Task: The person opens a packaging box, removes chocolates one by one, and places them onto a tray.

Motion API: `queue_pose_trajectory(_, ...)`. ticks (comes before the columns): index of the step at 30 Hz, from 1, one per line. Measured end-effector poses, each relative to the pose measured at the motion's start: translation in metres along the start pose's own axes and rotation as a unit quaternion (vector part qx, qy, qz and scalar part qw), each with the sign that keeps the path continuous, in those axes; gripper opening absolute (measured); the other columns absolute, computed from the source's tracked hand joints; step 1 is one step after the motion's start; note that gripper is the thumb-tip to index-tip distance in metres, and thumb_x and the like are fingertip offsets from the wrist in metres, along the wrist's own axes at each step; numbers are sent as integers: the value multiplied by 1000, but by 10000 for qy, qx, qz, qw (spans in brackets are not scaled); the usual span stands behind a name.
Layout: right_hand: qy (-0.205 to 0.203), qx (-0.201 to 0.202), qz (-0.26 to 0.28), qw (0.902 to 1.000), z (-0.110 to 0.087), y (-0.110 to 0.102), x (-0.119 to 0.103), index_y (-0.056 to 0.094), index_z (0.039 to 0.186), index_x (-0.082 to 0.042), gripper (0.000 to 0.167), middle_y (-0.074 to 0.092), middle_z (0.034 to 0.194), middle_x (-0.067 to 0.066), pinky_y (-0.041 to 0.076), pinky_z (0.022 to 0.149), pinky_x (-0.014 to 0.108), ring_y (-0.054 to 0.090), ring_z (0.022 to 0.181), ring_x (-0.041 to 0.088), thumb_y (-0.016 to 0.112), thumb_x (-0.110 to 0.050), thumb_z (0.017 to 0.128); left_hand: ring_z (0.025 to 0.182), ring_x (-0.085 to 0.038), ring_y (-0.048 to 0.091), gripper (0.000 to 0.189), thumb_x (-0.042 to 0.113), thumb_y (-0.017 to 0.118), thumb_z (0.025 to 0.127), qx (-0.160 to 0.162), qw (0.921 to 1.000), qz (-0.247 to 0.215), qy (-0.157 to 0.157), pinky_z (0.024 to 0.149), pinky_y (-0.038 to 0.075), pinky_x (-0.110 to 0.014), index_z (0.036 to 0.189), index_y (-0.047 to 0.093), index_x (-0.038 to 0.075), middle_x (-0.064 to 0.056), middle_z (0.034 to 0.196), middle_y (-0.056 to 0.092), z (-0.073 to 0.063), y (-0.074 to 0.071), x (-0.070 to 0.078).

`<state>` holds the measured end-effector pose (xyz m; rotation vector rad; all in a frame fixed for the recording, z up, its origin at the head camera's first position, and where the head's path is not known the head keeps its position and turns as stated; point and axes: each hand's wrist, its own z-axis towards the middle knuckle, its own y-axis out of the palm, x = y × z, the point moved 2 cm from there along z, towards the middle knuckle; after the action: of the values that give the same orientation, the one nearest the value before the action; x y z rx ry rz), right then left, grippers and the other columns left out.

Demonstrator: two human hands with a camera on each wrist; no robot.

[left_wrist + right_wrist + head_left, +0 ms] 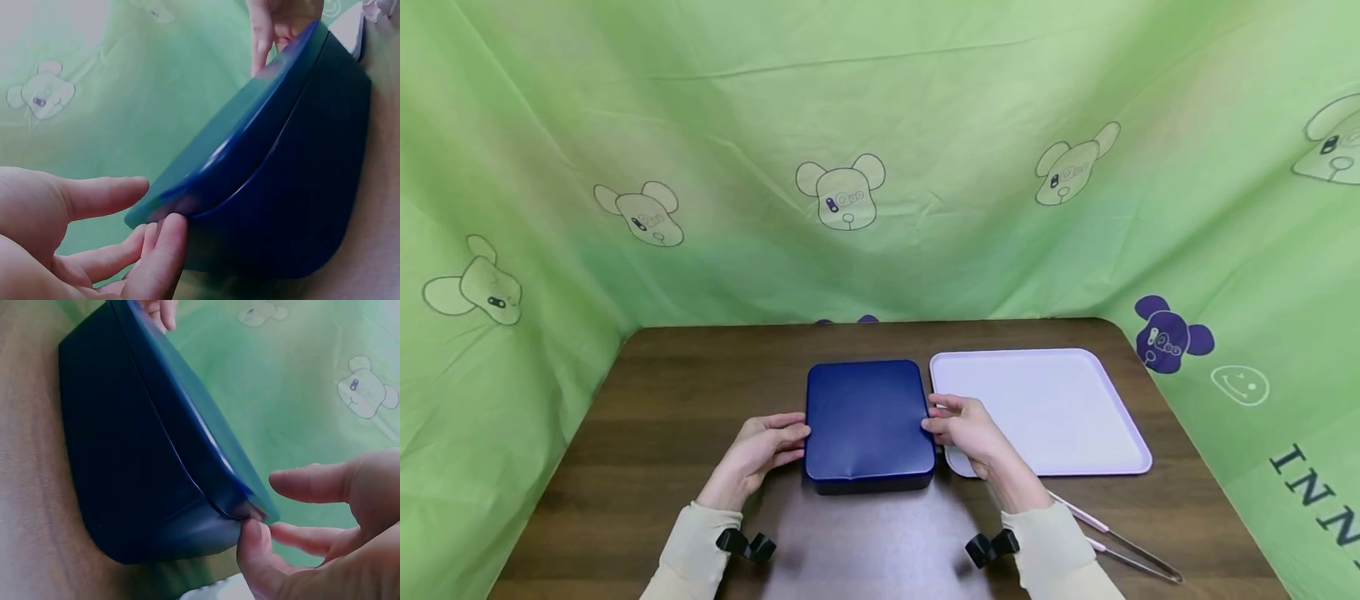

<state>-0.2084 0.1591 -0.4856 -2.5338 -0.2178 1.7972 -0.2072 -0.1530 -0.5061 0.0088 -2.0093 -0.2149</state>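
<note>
Loosely parted, the left hand's (758, 452) and right hand's (967, 430) fingers (164, 250) merely touch the blue box's (871, 421) sides.

Left hand (762, 450) touching one side of the navy-blue box (868, 425), right hand (970, 432) on the other! White tray (1045, 408) just beside, on the wood-grain counter (715, 367); pink-and-metal tongs (1168, 575) poke past the right sleeve (1056, 546).

Box (869, 421) lies left of tray (1048, 408) on table (700, 379).

Brn tbl (700, 367) w/ blue box (868, 425), wht tray (1052, 408), tongs (1138, 552).
</note>
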Motion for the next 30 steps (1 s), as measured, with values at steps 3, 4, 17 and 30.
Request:
queue_pose_trajectory(3, 16, -97, 79, 9999, -10, -1, 2, 47, 140, 14, 56, 60, 119, 23, 56, 74, 28, 64, 84, 12, 66, 3, 89, 76, -11, 65, 50, 3, 69, 93, -103, 9999, -5, -2, 71, 59, -26, 136, 51, -15, -2, 87, 68, -9, 0, -3)
queue_pose_trajectory(4, 33, -130, 101, 9999, -13, -2, 4, 47, 141, 14, 56, 60, 118, 22, 56, 73, 28, 64, 83, 11, 66, 3, 90, 75, -11, 65, 51, 4, 69, 93, -138, 9999, -15, -21, 71, 59, -26, 136, 51, -15, -2, 87, 68, -12, 0, -4)
queue_pose_trajectory(17, -40, -4, 92, 9999, -38, 1, 11, 47, 141, 14, 63, 61, 122, 27, 56, 75, 27, 66, 94, 19, 70, 7, 83, 80, -10, 67, 55, -2, 69, 91, -98, 9997, -224, -26, 73, 59, -26, 139, 46, -18, -5, 96, 69, -29, 5, -14)
queue_pose_trajectory(30, -156, 367, -389, 9984, -39, 9, 7, 53, 140, 8, 80, 59, 124, 26, 51, 78, 27, 56, 106, 34, 80, 14, 65, 76, -8, 66, 57, -12, 69, 85, 113, 9998, -181, -3, 69, 59, -26, 138, 47, -17, -5, 94, 62, -29, 10, -14)
